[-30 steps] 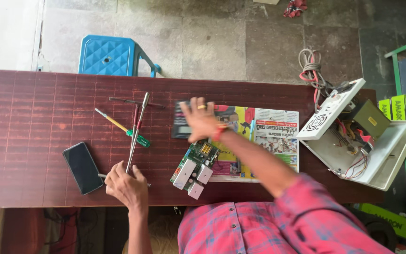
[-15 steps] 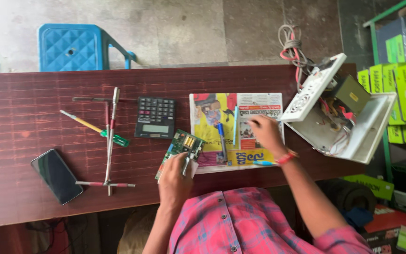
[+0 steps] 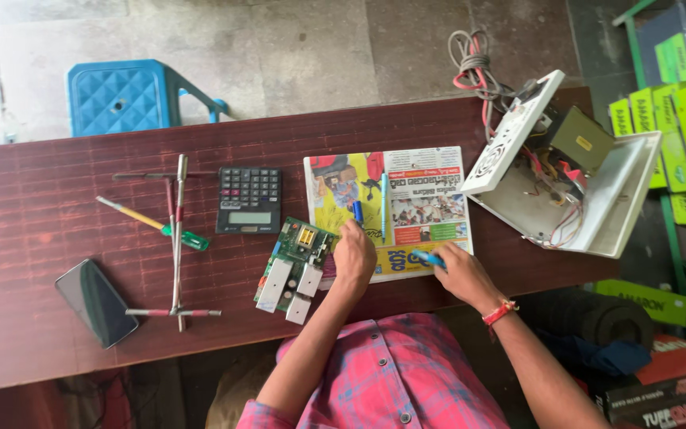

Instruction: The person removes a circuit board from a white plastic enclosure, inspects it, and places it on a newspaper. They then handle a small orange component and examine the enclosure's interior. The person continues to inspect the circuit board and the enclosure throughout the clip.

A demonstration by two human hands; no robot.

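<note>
My left hand [image 3: 354, 256] rests at the edge of the green circuit board [image 3: 296, 259], fingers curled beside a small blue piece [image 3: 357, 211] that lies on the newspaper [image 3: 406, 199]. My right hand [image 3: 460, 272] pinches a blue pen-like tool [image 3: 429, 258] over the paper's lower corner. On the dark red counter [image 3: 33, 199] to my left lie a calculator [image 3: 249, 199], a green-handled screwdriver [image 3: 156, 225], crossed metal rods [image 3: 175, 238] and a phone [image 3: 96, 302]. An opened white casing [image 3: 589, 199] with loose wires sits to my right.
</note>
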